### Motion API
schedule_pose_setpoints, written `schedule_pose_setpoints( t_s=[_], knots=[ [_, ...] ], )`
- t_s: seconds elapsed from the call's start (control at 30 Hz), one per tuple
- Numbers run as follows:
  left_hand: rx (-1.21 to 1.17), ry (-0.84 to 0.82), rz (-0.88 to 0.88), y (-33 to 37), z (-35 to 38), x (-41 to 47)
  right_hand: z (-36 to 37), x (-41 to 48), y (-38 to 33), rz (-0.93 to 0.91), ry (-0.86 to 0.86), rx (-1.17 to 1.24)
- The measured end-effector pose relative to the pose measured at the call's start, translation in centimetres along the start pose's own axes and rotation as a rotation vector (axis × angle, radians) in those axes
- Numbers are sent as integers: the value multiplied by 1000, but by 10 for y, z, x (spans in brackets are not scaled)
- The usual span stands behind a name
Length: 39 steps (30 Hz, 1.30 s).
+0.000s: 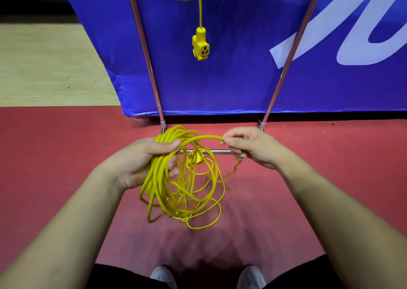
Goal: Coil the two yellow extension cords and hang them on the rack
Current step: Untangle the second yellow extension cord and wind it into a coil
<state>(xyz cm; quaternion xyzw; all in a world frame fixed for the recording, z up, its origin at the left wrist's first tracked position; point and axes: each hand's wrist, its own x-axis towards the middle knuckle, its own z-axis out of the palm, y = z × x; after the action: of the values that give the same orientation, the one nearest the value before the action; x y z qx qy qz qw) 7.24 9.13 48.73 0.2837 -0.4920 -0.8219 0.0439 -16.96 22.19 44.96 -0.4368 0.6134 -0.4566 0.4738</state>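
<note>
One yellow extension cord (200, 13) hangs on the rack (144, 46) at twelve o'clock; the left hand (136, 161) grips the second cord's coil (157, 178), the right hand (253, 148) pinches a loose strand (204, 137); hanging it remains

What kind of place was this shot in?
Likely an indoor sports hall or event venue: red court-style floor meeting pale wood flooring, a big blue banner with white lettering, and a portable metal rack in front of it.
</note>
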Motion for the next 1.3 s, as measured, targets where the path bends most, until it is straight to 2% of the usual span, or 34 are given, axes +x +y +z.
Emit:
schedule_pose_setpoints(
  t_s=[0.13, 0.2, 0.33, 0.43, 0.53, 0.6, 0.7, 0.87, 0.93, 1.07, 1.17, 1.23, 1.3],
  knots=[
    [35, 77, -67, -3, 6, 4, 12, 0, -25, -72, -67, -209],
    [55, 19, -89, -5, 8, 4, 25, -2, -37, -118, -102, -308],
    [135, -62, -76, -9, 8, 2, 49, -2, -49, -208, -148, -339],
    [63, -112, -51, -6, 5, 4, 43, 2, -41, -146, -165, -363],
    [-53, -105, -17, -2, 0, 4, 20, 3, -18, 3, -238, -528],
    [-79, -104, 10, -2, -3, 4, 5, 1, 0, 64, -193, -526],
    [4, -126, 13, -3, -3, 3, -4, -2, 2, 65, -106, -349],
    [272, -15, -34, -7, 0, 5, 10, 2, -22, -113, -95, -457],
    [307, 2, -37, -10, -3, 5, 19, 4, -27, -162, -85, -458],
    [251, -14, -50, -14, -6, 7, 33, 10, -30, -231, -83, -446],
    [117, -115, -92, -12, -1, 6, 31, 15, -24, -248, -38, -464],
    [31, -145, -85, -8, -1, 5, 21, 19, -11, -172, 3, -511],
    [-33, -103, -37, -4, -1, 4, 6, 21, 10, -69, 36, -558]
  ],
)
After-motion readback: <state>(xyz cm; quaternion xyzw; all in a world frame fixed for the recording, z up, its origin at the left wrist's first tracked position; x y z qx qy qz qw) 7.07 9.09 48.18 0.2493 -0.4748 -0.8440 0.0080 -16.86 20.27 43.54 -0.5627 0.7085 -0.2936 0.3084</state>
